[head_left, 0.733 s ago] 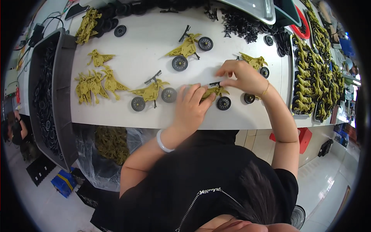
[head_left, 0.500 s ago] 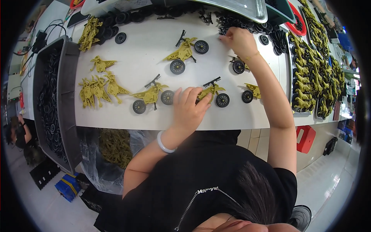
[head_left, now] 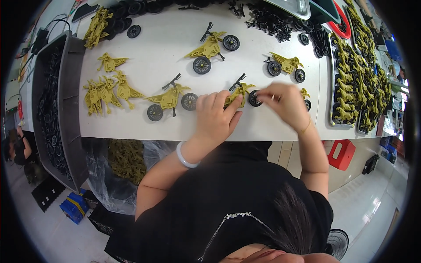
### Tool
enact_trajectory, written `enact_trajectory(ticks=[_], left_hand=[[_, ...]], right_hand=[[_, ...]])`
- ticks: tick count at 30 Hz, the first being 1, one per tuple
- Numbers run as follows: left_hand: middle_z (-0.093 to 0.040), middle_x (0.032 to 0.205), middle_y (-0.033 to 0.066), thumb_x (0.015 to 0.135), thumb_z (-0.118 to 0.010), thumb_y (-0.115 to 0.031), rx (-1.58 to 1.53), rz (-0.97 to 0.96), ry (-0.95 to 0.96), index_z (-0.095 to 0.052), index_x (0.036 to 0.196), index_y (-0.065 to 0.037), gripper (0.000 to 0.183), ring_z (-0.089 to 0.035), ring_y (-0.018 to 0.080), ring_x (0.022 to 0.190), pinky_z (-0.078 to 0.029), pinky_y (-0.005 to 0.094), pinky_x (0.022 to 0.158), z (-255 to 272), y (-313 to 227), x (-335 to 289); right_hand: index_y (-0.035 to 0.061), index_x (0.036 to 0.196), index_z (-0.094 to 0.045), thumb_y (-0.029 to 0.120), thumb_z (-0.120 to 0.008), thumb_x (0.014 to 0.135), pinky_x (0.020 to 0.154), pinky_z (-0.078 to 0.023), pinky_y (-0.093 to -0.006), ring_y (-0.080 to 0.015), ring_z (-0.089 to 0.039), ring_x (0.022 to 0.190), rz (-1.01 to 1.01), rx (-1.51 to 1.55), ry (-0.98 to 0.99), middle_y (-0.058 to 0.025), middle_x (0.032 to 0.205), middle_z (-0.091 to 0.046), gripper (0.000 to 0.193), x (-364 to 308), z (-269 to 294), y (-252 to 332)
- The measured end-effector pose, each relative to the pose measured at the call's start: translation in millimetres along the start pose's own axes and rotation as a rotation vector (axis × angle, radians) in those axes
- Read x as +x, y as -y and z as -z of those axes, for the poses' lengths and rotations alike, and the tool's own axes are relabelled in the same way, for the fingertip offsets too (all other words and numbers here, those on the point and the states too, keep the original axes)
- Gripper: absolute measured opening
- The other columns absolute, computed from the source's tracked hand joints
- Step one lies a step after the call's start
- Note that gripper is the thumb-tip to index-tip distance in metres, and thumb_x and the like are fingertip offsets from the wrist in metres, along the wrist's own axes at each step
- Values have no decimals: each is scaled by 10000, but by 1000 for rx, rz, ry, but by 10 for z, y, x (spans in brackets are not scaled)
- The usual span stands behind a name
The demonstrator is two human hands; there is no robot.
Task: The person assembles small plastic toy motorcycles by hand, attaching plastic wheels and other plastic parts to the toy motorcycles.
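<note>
Three olive-yellow plastic toy motorcycles with black wheels [head_left: 210, 48] are seen finished on the white worktable [head_left: 153, 131] beyond the hands, while bare yellow bodies [head_left: 105, 90] far to the left remain unwheeled, so much appears left. A partly built olive toy motorcycle [head_left: 239, 92] is pressed down under the curled left hand [head_left: 215, 116]. Its black front wheel [head_left: 254, 98] is pinched by the closed right hand [head_left: 285, 103], just beside it.

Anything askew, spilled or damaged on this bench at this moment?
Nothing looks damaged or spilled. The left hand presses down the olive toy motorcycle being worked on, and the right hand is at its black wheel. One loose wheel lies alone near the table's far left, apart from the black parts pile.
</note>
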State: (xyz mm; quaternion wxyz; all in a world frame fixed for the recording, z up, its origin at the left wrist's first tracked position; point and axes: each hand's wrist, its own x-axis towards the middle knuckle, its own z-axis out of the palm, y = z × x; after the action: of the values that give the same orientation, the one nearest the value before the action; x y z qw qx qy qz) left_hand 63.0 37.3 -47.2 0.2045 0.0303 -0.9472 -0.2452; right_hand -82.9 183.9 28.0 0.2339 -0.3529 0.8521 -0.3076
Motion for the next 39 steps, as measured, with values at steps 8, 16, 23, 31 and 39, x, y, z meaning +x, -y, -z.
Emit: enact_trajectory(ticks=[8,16,23,31,39], left_hand=[[-526,1083,75,701,-732,-318,12,17,86,-617,1172,-159,510,-484,242,968,-306,392,850,10,-25,-15],[-527,1092,73,695,-730,-312,25,15,85,-601,1193,-144,541,-487,227,982,-306,384,841,1,-32,-28],[-502,1117,76,697,-695,-290,19,-8,97,-575,1230,-97,579,-491,218,990,-336,413,809,1,-39,-21],[-490,1170,85,682,-704,-278,25,12,104,-558,1261,-135,614,-476,249,1043,-323,428,851,26,-65,-11],[-453,1231,95,712,-599,-123,187,29,143,-635,1169,-161,460,-377,289,1137,-270,437,926,252,7,76]], right_hand=[[34,712,-567,93,-645,777,570,-482,-390,-279,-587,647,156,-284,-225,-106,677,-559,118,-322,-650,-80],[26,711,-540,86,-619,790,590,-478,-395,-298,-578,638,138,-431,-146,-109,672,-555,126,-233,-718,-12],[11,752,-603,55,-581,709,566,-536,-378,-325,-658,659,-16,-475,44,-176,724,-636,66,-80,-660,138],[33,779,-622,163,-637,747,590,-529,-410,-326,-650,654,-88,-398,3,-156,709,-643,135,-179,-616,145],[65,899,-685,160,-651,811,682,-510,-353,-269,-639,734,-117,-338,-232,-111,794,-650,133,391,599,-305]])
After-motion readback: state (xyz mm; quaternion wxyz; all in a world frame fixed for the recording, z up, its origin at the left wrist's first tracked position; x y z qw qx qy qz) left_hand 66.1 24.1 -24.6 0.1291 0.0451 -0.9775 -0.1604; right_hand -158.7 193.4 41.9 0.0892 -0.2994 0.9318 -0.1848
